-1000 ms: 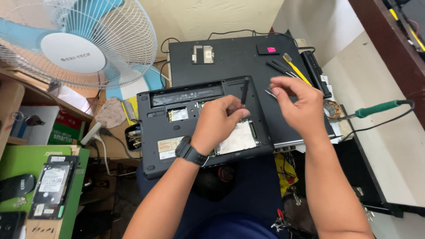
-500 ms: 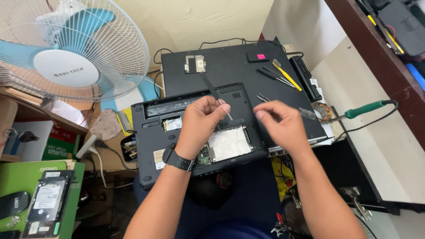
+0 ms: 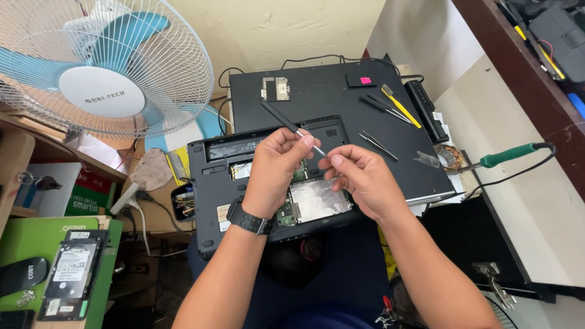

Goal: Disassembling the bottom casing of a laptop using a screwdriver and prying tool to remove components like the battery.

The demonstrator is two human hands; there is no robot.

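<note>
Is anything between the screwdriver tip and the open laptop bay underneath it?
Nothing visible. The left hand holds the screwdriver, and the right hand pinches near its tip, above the laptop and its uncovered bay.

Both hands raised, fingertips meeting: left hand [image 3: 277, 167] fingers curled, right hand [image 3: 356, 176] pinching.

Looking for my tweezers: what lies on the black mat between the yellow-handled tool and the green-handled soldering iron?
In the head view, thin metal tweezers lie there, with a small grey part nearer the iron.
</note>
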